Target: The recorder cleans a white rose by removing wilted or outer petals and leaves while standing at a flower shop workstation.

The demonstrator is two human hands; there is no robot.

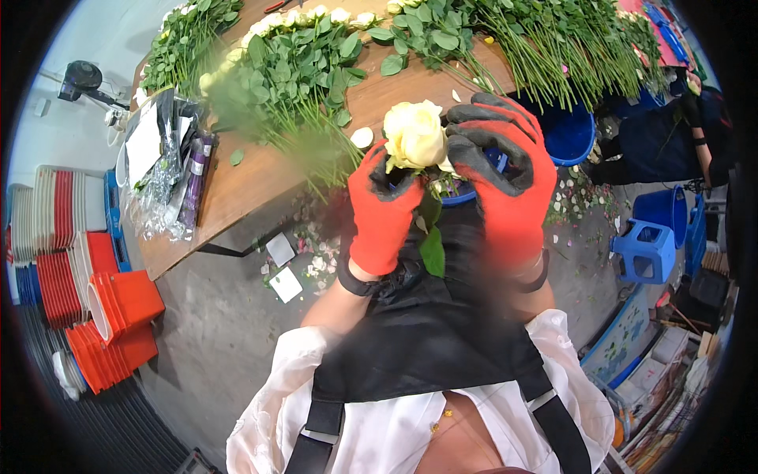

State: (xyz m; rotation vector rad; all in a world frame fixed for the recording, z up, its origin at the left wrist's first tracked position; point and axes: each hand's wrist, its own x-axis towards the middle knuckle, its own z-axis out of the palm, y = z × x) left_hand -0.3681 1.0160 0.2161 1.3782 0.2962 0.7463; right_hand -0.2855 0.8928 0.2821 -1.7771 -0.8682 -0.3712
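Observation:
A pale yellow rose (414, 135) is upright in front of me, its green leaf hanging below the bloom. My left hand (388, 201), in a red glove with black coated fingers, grips it just under the head. My right hand (503, 160), gloved alike, is at the bloom's right side, its fingers curled by a pale outer petal; whether they pinch that petal is unclear. Below the hands is part of a blue bucket (459, 195) with plant scraps. Bunches of cream roses with leafy stems (296, 83) lie on the wooden table (249, 183) beyond.
More long stems (556, 47) overhang the table above a blue bucket (565, 133). Plastic-wrapped packets (157, 160) lie at the table's left. Stacked orange bins (127, 302) stand at left, a blue stool (645, 252) at right. Petals litter the floor. Another person (657, 139) is at upper right.

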